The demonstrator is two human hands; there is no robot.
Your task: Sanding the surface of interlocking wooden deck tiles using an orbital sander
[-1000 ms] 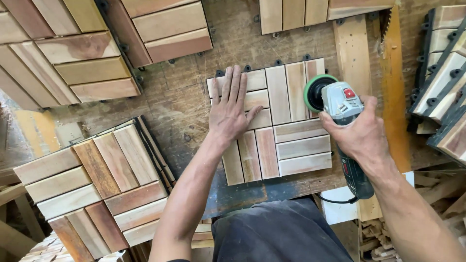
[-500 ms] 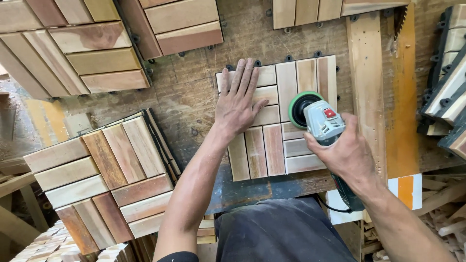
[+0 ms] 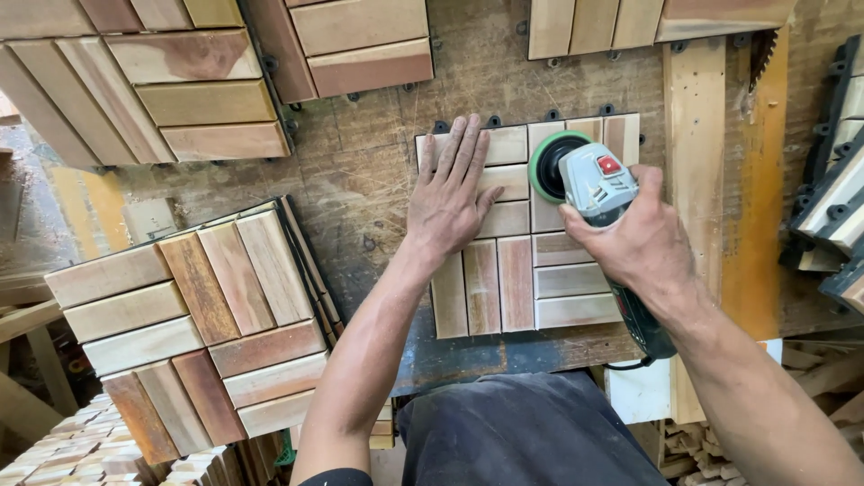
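A square wooden deck tile (image 3: 517,279) of pale and reddish slats lies flat on the scarred workbench (image 3: 360,189). My left hand (image 3: 450,193) presses flat on its upper left slats, fingers spread. My right hand (image 3: 634,243) grips a grey power sander (image 3: 596,187) with a red switch. Its green-rimmed round pad (image 3: 553,166) rests on the tile's upper middle slats. The sander's dark handle and cord run back under my right wrist.
A stack of similar tiles (image 3: 180,324) sits at the left front. More tiles (image 3: 180,99) lie at the back left and back centre (image 3: 360,40). A wooden plank (image 3: 697,135) runs along the right, with dark-backed tiles (image 3: 837,198) stacked beyond it.
The sander's pad has moved up the tile from its middle right slats to the upper middle ones. My left hand stays pressed on the upper left slats.
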